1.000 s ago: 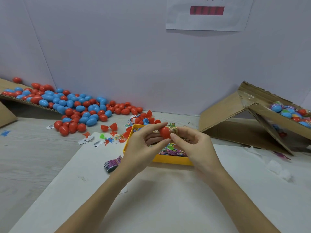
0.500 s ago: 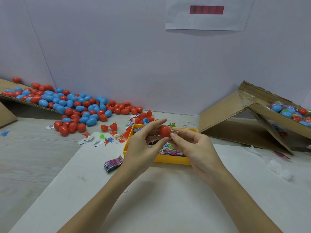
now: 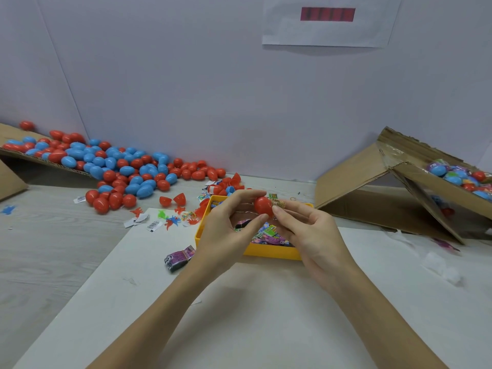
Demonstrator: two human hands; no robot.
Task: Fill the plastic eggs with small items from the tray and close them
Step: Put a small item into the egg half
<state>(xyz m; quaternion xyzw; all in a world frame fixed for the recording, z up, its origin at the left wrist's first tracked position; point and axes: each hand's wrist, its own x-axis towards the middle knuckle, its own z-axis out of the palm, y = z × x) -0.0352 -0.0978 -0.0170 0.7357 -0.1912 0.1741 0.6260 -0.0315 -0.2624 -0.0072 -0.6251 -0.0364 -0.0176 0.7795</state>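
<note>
Currently, head view: the filling step is in hand. The left hand [image 3: 226, 227] pinches a red egg half [image 3: 263, 205] between forefinger and thumb, raised just above the yellow tray [image 3: 271, 253]. The right hand [image 3: 308, 230] pinches a small folded packet [image 3: 278, 203] at the shell's right edge; how far it is inside cannot be told. Judgement: the next move calls for pushing the packet fully in, then fitting a mating half and pressing it closed. The shell looks glossy, smooth and rounded, likely slippery under a light pinch. More wrapped packets lie in the tray. Red and blue eggs [image 3: 127, 169] are heaped at far left, well apart from the hands.
</note>
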